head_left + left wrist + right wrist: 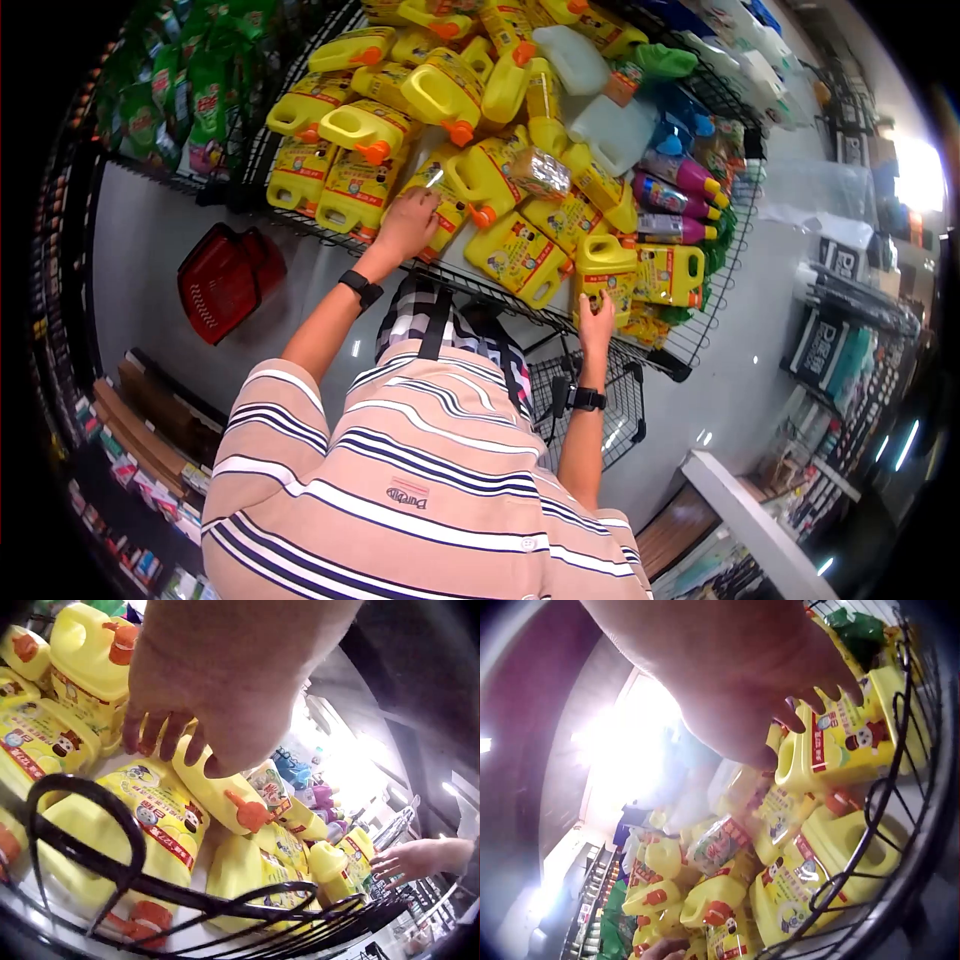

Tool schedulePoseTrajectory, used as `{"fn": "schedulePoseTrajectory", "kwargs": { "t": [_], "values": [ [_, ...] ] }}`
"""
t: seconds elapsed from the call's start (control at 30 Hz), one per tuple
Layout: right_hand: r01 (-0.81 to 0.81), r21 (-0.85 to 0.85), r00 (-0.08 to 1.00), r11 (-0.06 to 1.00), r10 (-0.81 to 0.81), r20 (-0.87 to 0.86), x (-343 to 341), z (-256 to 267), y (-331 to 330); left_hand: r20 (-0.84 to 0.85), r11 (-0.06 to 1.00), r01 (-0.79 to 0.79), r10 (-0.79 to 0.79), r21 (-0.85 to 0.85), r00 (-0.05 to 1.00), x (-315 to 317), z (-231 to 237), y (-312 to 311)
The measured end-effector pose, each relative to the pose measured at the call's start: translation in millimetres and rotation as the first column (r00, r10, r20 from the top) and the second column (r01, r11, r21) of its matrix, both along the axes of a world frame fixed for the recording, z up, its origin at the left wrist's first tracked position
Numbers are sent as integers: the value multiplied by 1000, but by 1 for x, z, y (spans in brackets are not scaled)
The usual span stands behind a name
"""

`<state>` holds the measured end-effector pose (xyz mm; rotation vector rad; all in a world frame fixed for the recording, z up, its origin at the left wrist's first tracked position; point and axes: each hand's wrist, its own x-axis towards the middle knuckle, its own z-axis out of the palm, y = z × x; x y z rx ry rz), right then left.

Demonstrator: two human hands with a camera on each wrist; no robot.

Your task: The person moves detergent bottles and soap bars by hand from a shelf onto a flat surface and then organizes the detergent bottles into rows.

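We spread our left hand (408,222) over yellow jugs (447,232). We spread our right hand (597,322) by another jug (606,262).

Yellow handled jugs (438,92), orange caps (458,132) on, cartoon labels (520,255) with red bands; heaped at mixed angles in a black wire bin (180,897)

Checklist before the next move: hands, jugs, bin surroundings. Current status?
1. Left hand empty: ok, fingers relaxed over yellow jugs.
2. Right hand at the upright jug: ok.
3. Right-hand grip secure: not ok, fingers extended, not wrapped around it.
4. Jugs neatly aligned: not ok, mixed angles.
5. Jugs free of leaks: cannot tell.
6. Red basket outside the wire bin: ok, on the floor.
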<state>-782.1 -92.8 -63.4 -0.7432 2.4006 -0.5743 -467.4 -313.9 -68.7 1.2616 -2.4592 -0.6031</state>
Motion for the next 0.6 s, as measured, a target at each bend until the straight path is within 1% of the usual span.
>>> {"fn": "schedulePoseTrajectory", "kwargs": {
  "t": [0.03,0.07,0.1,0.13,0.17,0.2,0.23,0.27,0.3,0.33,0.37,0.4,0.47,0.5,0.57,0.6],
  "values": [
    [-71,-6,997,997,71,-43,8,-2,-5,23,1000,12,-12,15,1000,3,7,8],
    [-121,-38,992,992,120,-27,11,-16,-5,48,999,21,-23,34,999,8,12,17],
    [-158,-30,987,987,158,-8,18,-24,-7,71,997,15,-21,73,997,15,14,25],
    [-197,-28,980,980,197,13,29,-27,-13,97,998,-15,8,65,995,23,18,33],
    [-269,110,959,957,276,-56,41,-28,-16,126,998,-35,30,43,992,32,22,44],
    [-355,201,914,913,384,-132,51,-28,-19,156,998,-54,49,25,987,42,29,58],
    [-402,228,889,887,438,-134,61,-24,-20,152,989,-130,117,76,981,50,39,72],
    [-438,247,865,865,480,-147,68,-22,-25,174,988,-140,128,58,976,58,46,83],
    [-444,222,867,868,479,-138,69,-32,-28,170,988,-151,145,23,975,67,50,93],
    [-536,109,837,837,544,-63,62,-43,-29,160,987,-159,158,-5,974,75,55,101],
    [-614,-3,789,789,614,-5,55,-51,-28,125,979,-193,183,71,975,82,59,105],
    [-620,-9,785,785,619,-15,52,-43,-34,119,978,-199,191,61,974,87,61,108],
    [-698,61,716,714,697,29,46,-25,-49,116,959,-276,267,67,957,95,61,104],
    [-708,-7,706,706,708,21,44,-22,-56,105,958,-279,272,60,956,98,62,97],
    [-729,-8,685,685,728,-8,47,-19,-68,101,942,-334,330,27,939,104,64,82],
    [-746,-5,666,666,746,-26,53,-13,-76,90,942,-335,331,29,939,108,62,74]
  ]
}}
